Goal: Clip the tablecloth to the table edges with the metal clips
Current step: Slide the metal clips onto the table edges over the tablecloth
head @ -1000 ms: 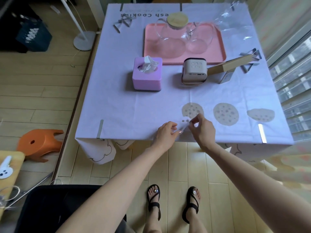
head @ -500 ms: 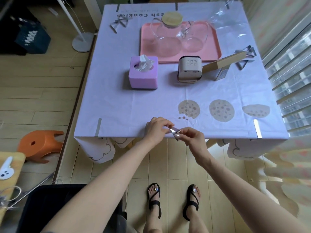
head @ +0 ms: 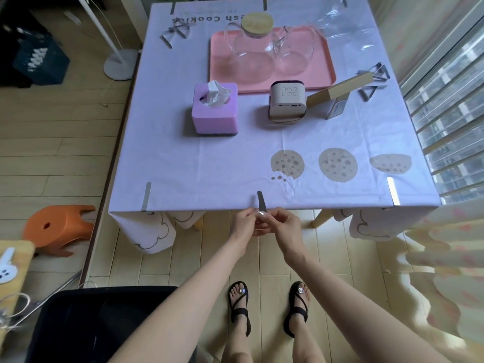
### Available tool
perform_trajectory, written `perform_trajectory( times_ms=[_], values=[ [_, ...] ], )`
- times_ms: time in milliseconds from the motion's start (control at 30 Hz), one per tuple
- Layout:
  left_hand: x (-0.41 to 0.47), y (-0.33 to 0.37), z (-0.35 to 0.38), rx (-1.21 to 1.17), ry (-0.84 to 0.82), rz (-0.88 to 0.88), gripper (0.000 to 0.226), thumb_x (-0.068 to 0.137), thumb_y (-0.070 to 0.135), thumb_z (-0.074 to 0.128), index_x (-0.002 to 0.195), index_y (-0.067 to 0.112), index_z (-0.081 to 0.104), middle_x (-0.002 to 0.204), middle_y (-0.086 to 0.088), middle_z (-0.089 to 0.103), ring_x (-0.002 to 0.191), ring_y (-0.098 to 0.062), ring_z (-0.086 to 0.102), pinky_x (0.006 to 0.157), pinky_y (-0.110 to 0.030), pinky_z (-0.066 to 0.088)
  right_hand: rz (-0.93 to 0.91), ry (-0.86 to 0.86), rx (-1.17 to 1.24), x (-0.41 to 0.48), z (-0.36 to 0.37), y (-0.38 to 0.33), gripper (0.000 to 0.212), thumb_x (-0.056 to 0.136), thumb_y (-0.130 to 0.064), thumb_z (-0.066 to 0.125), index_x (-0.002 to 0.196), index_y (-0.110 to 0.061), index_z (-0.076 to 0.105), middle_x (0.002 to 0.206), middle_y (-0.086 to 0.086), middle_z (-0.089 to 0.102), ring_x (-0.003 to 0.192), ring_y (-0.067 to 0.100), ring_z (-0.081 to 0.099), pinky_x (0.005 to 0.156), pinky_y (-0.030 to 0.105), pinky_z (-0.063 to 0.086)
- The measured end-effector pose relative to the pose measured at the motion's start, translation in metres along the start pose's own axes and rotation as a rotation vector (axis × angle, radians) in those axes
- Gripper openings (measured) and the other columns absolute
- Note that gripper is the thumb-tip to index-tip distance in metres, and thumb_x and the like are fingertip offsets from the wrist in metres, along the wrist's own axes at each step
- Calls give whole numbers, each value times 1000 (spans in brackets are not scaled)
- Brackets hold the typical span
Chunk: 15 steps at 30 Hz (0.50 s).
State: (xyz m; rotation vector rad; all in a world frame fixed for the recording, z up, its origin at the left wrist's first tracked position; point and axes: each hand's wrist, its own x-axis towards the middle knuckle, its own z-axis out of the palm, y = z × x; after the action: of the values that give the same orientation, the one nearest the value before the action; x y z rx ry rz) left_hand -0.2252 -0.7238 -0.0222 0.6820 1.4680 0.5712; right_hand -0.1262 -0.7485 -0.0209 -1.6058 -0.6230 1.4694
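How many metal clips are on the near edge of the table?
3: left clip by the left corner, middle clip pinched by left hand and right hand, right clip by the right corner.

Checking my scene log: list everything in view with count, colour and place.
tablecloth: 1, lilac, cookie print, spread flat
middle clip: 1, silver, near edge centre
left clip: 1, silver, near edge
right clip: 1, silver, near edge
far clips: at least 2, grey, far edge
loose clips: 2 heaps, silver, far left and right side
tray: 1, pink, far centre
jugs: 2, clear glass, on tray
tissue box: 1, purple, mid left
device: 1, beige, centre
carton: 1, tan, right of device
film: 1, clear, far right corner
stool: 1, orange, floor left
sandals: 2, black, on feet
left hand: fingers pinch middle clip
right hand: fingers pinch middle clip
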Motion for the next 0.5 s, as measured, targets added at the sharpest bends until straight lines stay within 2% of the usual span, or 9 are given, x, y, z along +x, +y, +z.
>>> perform_trajectory(
  times_ms=[100, 200, 267, 333, 400, 500],
  values=[
    [0, -3, 3, -60, -30, -13, 26, 93, 5, 46, 82, 12, 68, 81, -10, 68, 73, -23, 64, 82, -41, 54, 20, 41, 25, -1, -1, 3, 12, 81, -10, 70, 75, 0, 64, 70, 12, 65, 70, 25, 63, 73, 39, 52],
    [5, -7, 5, -42, -18, -40, 28, 93, 2, 44, 78, 11, 67, 74, -8, 66, 63, -17, 63, 72, -36, 57, 41, 52, 21, 0, -1, 9, 11, 83, -10, 68, 76, -2, 66, 70, 9, 66, 71, 24, 64, 75, 42, 53],
    [5, -7, 7, -7, -2, -43, 30, 90, -2, 42, 77, 9, 66, 73, -10, 65, 62, -18, 63, 69, -37, 57, 60, 60, 15, 1, 0, 13, 12, 82, -10, 69, 73, -3, 64, 67, 8, 63, 68, 22, 61, 73, 42, 53],
    [6, -11, 8, 30, 16, -44, 30, 88, -3, 41, 77, 9, 66, 79, -14, 67, 69, -24, 65, 71, -39, 58, 76, 68, 9, 1, 1, 16, 12, 81, -8, 69, 71, -6, 63, 65, 6, 61, 65, 17, 57, 64, 31, 49],
    [7, -16, 5, 100, 43, -40, 30, 86, 0, 44, 74, 13, 67, 82, -13, 69, 73, -25, 68, 71, -35, 57, 84, 66, -8, 0, 1, 18, 10, 81, -9, 70, 76, -2, 64, 68, 6, 61, 63, 13, 55, 56, 16, 44],
    [9, -21, 1, 246, 73, -9, 27, 83, 7, 48, 66, 20, 66, 74, -5, 71, 70, -21, 70, 67, -28, 50, 77, 67, -26, 0, -1, 20, 19, 80, -11, 71, 82, 7, 65, 69, 6, 61, 62, 10, 54, 53, 10, 41]
  ],
)
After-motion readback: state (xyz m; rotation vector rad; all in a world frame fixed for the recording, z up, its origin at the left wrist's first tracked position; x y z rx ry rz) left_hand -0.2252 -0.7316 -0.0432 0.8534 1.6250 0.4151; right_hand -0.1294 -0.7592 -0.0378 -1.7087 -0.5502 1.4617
